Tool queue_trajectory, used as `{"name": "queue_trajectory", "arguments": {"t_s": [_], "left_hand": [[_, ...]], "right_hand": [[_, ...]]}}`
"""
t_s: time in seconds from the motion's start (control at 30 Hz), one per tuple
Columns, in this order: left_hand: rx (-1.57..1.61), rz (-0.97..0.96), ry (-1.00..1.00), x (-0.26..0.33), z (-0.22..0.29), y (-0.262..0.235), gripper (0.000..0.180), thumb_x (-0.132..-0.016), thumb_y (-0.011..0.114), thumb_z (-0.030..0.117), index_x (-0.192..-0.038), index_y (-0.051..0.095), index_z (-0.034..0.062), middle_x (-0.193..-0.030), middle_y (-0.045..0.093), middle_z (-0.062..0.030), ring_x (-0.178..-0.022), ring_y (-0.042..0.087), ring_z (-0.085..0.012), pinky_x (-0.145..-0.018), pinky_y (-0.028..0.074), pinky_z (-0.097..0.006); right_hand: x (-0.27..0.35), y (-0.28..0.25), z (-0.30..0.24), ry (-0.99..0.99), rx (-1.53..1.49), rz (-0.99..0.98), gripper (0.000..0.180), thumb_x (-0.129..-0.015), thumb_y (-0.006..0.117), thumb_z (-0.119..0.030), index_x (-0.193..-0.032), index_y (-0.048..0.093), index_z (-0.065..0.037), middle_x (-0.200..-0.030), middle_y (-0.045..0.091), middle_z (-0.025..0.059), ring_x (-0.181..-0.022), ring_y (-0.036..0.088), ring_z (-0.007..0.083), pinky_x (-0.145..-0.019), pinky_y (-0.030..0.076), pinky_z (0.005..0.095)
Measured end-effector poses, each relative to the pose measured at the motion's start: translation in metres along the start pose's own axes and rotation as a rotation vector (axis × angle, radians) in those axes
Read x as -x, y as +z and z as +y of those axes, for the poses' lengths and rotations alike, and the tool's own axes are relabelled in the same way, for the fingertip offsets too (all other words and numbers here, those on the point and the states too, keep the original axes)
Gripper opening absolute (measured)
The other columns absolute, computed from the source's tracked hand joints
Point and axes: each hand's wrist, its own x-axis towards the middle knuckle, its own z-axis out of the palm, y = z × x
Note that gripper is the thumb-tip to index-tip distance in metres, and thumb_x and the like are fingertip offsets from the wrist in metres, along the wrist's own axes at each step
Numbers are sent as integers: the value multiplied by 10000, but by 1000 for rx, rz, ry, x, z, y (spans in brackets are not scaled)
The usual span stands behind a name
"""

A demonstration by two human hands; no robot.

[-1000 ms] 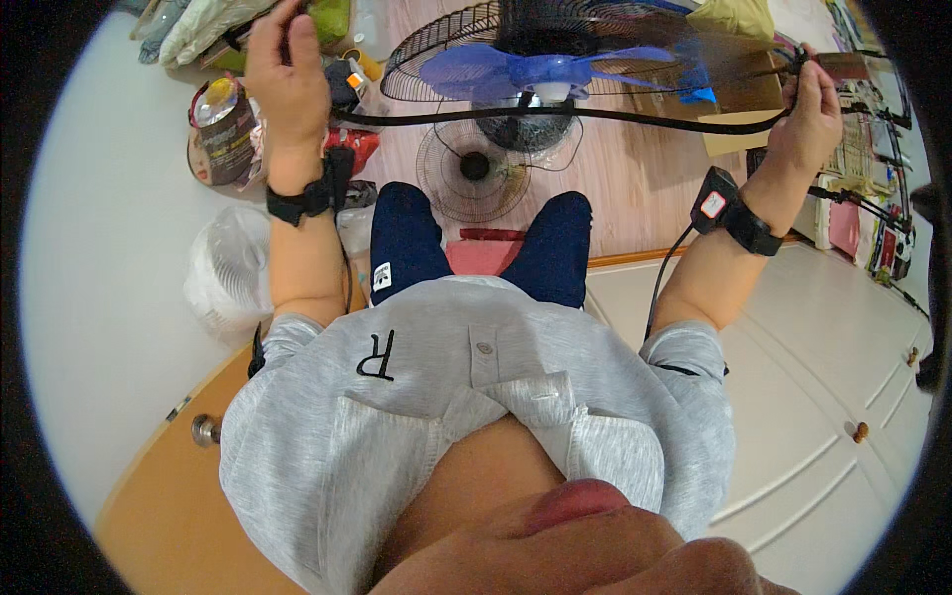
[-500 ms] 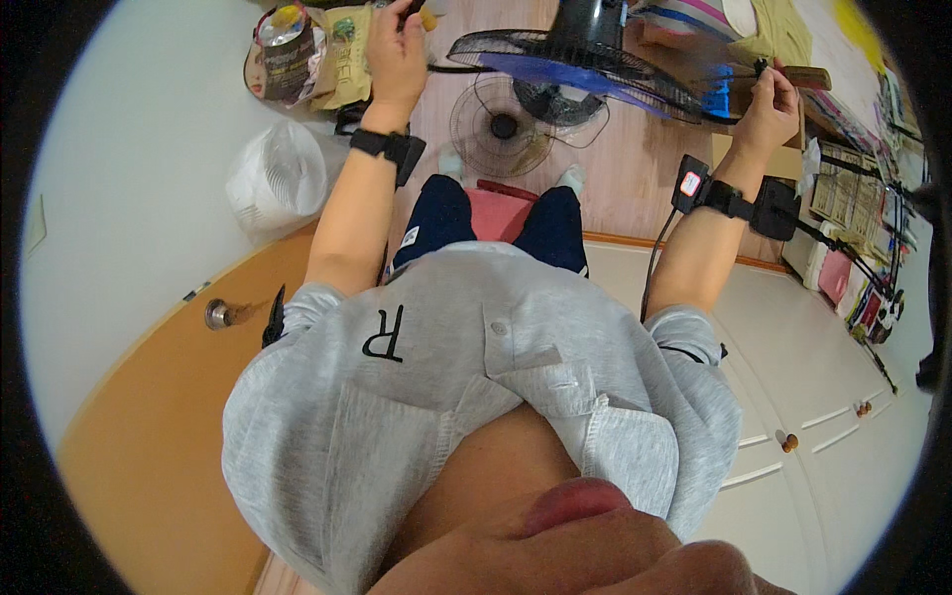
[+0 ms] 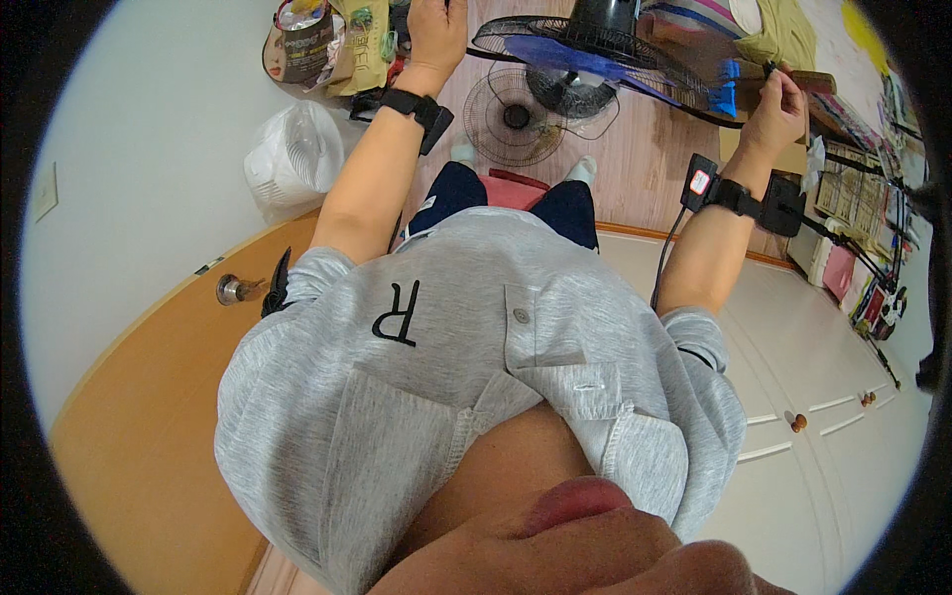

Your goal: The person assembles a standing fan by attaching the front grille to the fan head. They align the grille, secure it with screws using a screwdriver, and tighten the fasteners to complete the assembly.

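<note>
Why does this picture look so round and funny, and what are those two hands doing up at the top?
The picture comes from a small wide-angle camera worn on a person's head, looking straight down, so straight edges bend near the rim. You see their grey shirt and both arms reaching forward. The left hand and the right hand each grip the edge of a round black wire fan guard with blue fan blades behind it. Black wrist straps sit on both wrists. On the wooden floor below lies a second round wire grille, and a white plastic bag sits by the wall.

both hands (image 3: 436,30) (image 3: 775,104) grip the rim of a black fan guard (image 3: 595,45) over blue blades (image 3: 585,61)
</note>
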Motion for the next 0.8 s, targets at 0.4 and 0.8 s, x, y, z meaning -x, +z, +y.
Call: {"name": "queue_trajectory", "arguments": {"t_s": [0.4, 0.8], "left_hand": [[-48, 8, 125, -2, 16, -9, 267, -1063, 495, 173, -1238, 622, 18, -1074, 604, -185, -981, 622, -361, -860, 498, -416], [-126, 70, 184, -14, 1, -8, 236, -1024, 529, 158, -1198, 634, 38, -1061, 617, -205, -986, 601, -423, -853, 478, -465]], "right_hand": [[6, 1, -9, 33, -67, -23, 124, -870, 773, -50, -962, 761, 32, -1264, 677, 137, -998, 666, 183, -867, 536, 316], [3, -2, 1, 7, -18, -28, 130, -875, 774, -76, -956, 760, 25, -1211, 699, 140, -1007, 670, 181, -863, 547, 325]]}}
